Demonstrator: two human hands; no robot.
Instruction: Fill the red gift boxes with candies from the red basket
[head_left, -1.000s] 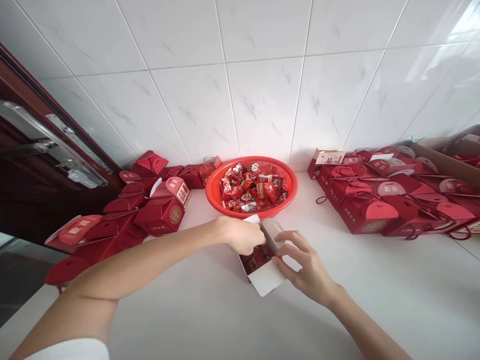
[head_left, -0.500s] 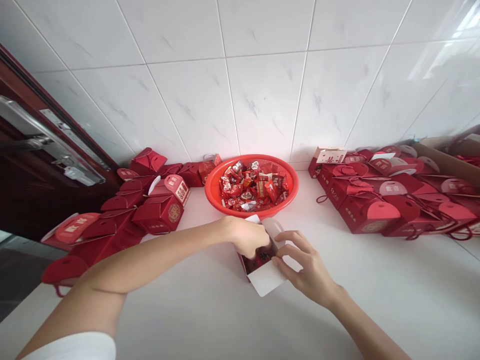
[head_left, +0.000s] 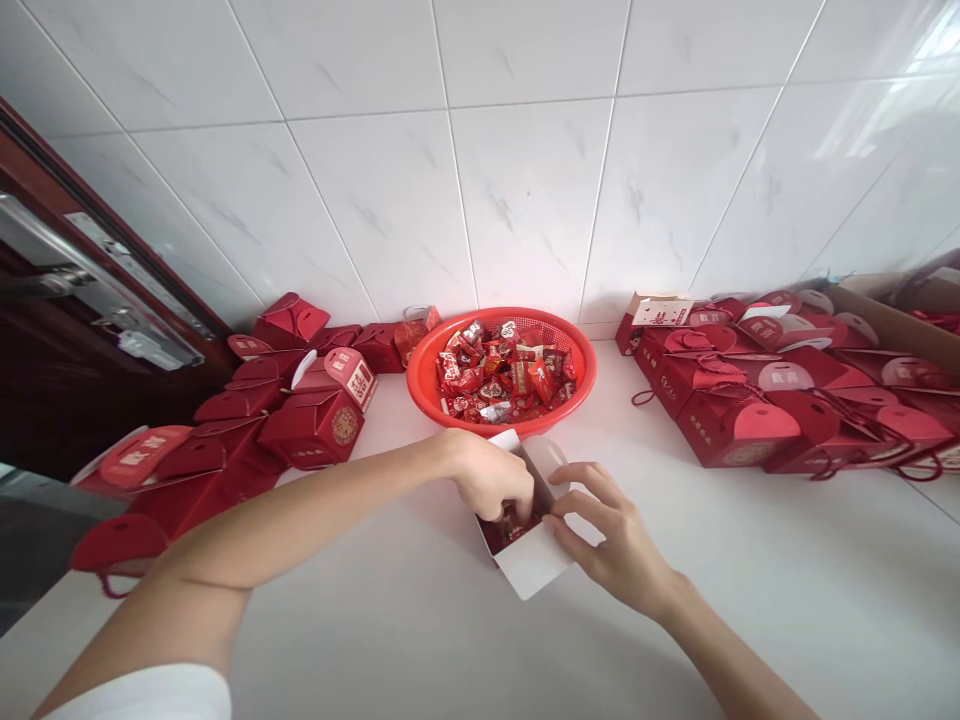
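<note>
The person is wearing a white short sleeve [head_left: 142,695] on the left arm, showing nearest the red basket's [head_left: 427,375] left side. Both forearms are staying bare, with no watch or rings showing.

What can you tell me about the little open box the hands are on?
The open box is small and looks like thin card, red outside and white inside. It sits on the white counter, just in front of the red basket. Its white flaps stand open, and red wrapped sweets show inside. The left hand reaches into its top. The right hand touches its right side.
</note>
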